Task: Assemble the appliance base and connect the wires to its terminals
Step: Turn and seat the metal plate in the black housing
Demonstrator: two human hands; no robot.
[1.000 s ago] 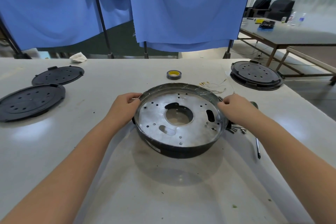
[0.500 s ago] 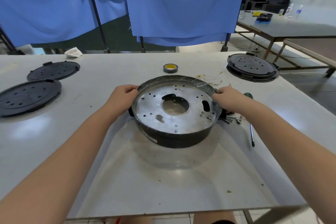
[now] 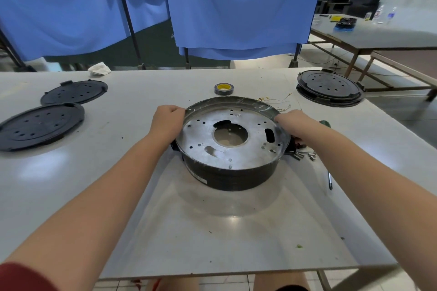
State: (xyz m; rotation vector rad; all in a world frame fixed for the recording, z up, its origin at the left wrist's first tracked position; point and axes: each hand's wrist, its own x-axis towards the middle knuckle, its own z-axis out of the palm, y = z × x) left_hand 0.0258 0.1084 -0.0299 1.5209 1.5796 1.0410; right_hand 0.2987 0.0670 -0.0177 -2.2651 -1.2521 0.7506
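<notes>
A round black appliance base [image 3: 236,178] stands in the middle of the white table [image 3: 236,238], with a perforated silver metal plate [image 3: 203,132] set inside it. My left hand [image 3: 166,121] grips the rim on the left side. My right hand [image 3: 295,125] grips the rim on the right side, fingers curled over the edge. Thin yellowish wires with ring terminals [image 3: 280,101] lie on the table just behind the base.
Two black perforated discs [image 3: 40,125] lie at the left, and a stack of them [image 3: 329,87] at the far right. A roll of tape [image 3: 223,88] sits behind the base. A green-handled screwdriver [image 3: 328,149] and small metal screws [image 3: 305,155] lie right of the base.
The view has tilted down, so the near table edge and my legs show. Both hands stay on the rim; the right hand has crept slightly further round toward the back.
</notes>
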